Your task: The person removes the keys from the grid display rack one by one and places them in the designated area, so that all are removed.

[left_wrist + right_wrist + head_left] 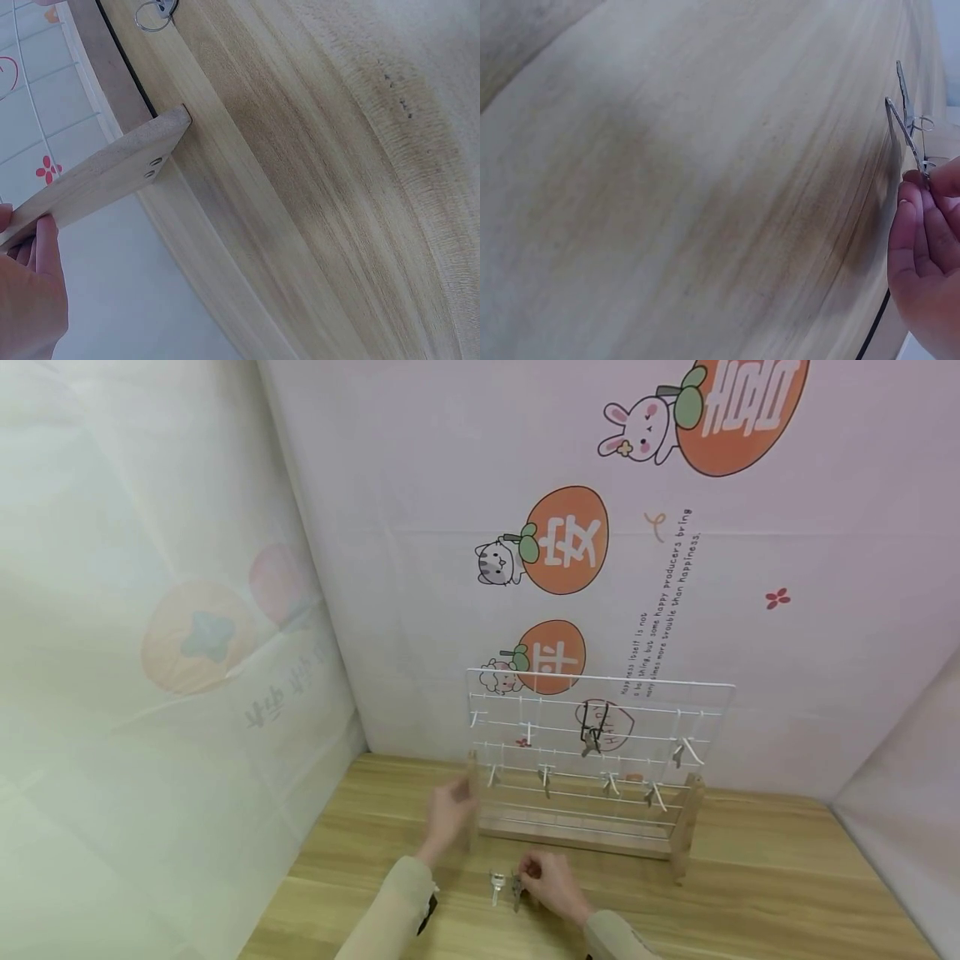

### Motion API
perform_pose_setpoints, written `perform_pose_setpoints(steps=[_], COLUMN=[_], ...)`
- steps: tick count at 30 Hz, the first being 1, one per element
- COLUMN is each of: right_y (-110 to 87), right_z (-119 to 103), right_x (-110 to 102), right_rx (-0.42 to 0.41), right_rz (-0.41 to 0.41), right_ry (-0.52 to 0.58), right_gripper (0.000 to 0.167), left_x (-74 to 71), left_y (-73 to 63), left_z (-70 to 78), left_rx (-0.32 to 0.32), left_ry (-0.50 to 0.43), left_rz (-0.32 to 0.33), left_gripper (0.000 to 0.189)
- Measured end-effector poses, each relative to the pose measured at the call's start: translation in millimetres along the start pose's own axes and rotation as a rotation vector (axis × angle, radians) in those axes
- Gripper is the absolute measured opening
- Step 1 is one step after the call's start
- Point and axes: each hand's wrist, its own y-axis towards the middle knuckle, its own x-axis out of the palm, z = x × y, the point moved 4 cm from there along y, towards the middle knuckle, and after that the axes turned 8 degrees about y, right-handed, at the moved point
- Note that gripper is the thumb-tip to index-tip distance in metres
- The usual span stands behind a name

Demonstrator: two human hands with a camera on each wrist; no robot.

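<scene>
Evidently the holder here is a white wire grid rack (600, 676) that stands across the pale wood-grain tabletop (750, 893), its panel set between two flat wooden end supports and above a long wooden base bar (577, 839). White hooks jut from the grid in two rows. In the upper row, a small dark metal key (678, 754) hangs by the right-hand hook, while a rectangular black wire piece (595, 718) bears another grey metal key (591, 745) near the middle. The two upper hooks farther left show no key that can be made out. In the lower row, small metal keys hang at the second, third and fourth hooks from the left; what hangs at the first is too small to tell.

The left hand (450, 812) grips the left wooden end support (112, 166), thumb on one side and bent fingers on the other. The right hand (553, 883), in front of the base bar, pinches a slim grey key with a wire ring (517, 893) between thumb and fingertips. Just beside it, to the left on the tabletop, lies a silvery metal key with a round ring (497, 887); whether the two touch cannot be told. Beige sleeves (390, 906) cover both forearms.
</scene>
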Motion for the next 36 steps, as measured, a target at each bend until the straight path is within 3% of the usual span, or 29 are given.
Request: perform_pose_setpoints(steps=[6, 12, 17, 36], right_y=[2.1, 2.7, 2.9, 0.0], right_z=[1.2, 2.8, 3.0, 0.5], right_x=[1.4, 2.4, 2.4, 2.8], right_rx=[-0.027, -0.045, -0.04, -0.039], right_rz=[0.005, 0.014, 0.018, 0.046], right_ry=[-0.032, -0.058, -0.067, -0.108], right_gripper=[0.005, 0.007, 0.001, 0.006], left_x=[0.7, 1.5, 1.1, 1.7], left_y=[0.1, 0.8, 1.1, -0.2], left_z=[-0.3, -1.5, -1.0, -1.6], left_rx=[0.001, 0.017, 0.022, 0.012], left_ry=[-0.029, -0.002, -0.003, -0.048], left_rz=[-0.008, 0.01, 0.007, -0.014], left_gripper=[0.046, 0.045, 0.045, 0.046])
